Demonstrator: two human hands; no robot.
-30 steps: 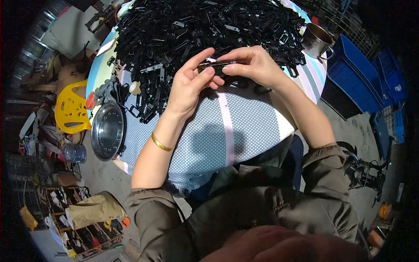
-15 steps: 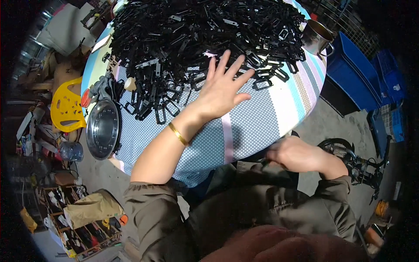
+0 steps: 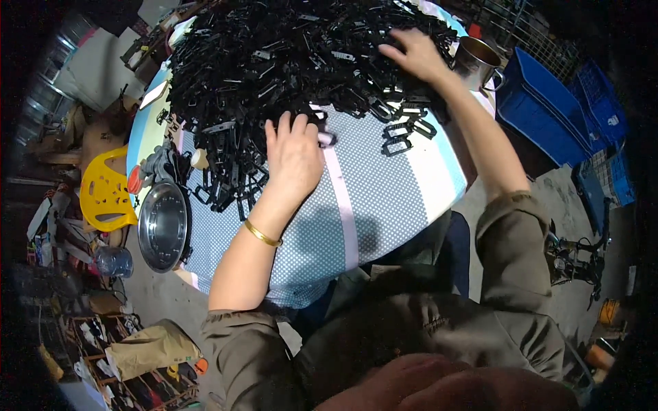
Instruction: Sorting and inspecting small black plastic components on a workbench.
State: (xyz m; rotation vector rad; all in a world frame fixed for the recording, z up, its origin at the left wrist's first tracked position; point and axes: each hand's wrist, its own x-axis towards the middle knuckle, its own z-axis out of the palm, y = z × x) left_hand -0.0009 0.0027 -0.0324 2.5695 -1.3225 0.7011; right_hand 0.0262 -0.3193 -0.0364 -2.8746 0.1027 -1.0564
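Though loose, black parts [image 3: 301, 65] under fingers [image 3: 285, 129].

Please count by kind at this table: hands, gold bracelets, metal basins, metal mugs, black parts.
Left hand and right hand: 2
Gold bracelet: 1
Metal basin: 1
Metal mug: 1
Black parts: too heaped to count
Total counted: 5

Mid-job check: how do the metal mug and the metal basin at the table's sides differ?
The mug is narrow and deep; the basin is wider and shallower.
The mug has a side handle; none shows on the basin.
The mug is at the right of the table; the basin is at its left.
Both are round, shiny metal.
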